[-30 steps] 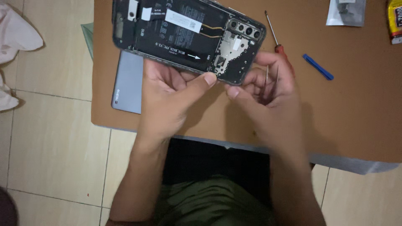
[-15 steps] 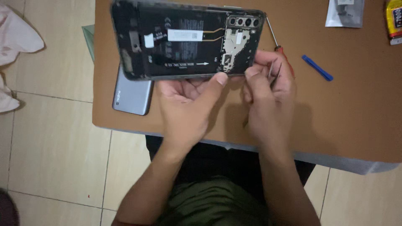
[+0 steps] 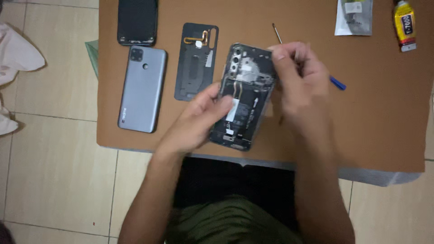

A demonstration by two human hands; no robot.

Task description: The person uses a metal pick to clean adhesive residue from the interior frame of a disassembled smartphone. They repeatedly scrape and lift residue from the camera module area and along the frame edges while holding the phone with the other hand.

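Both hands grasp one opened phone [image 3: 242, 97] mid-tabletop [image 3: 384, 122]: left hand [image 3: 203, 115] fingers at its left edge, right hand [image 3: 300, 77] clenched at far end. Left: one grey phone [image 3: 142, 88], one back cover [image 3: 196, 61], one dark frame [image 3: 138, 21].

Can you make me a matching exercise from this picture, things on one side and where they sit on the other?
Things:
1. opened phone
2. grey phone
3. yellow glue tube
4. black back cover

Places:
A. at the far right edge of the brown table top
B. held between the left hand and the right hand
C. lying flat, camera side up, near the table's left edge
D. lying between the grey phone and the opened phone

Pairs: 1-B, 2-C, 3-A, 4-D
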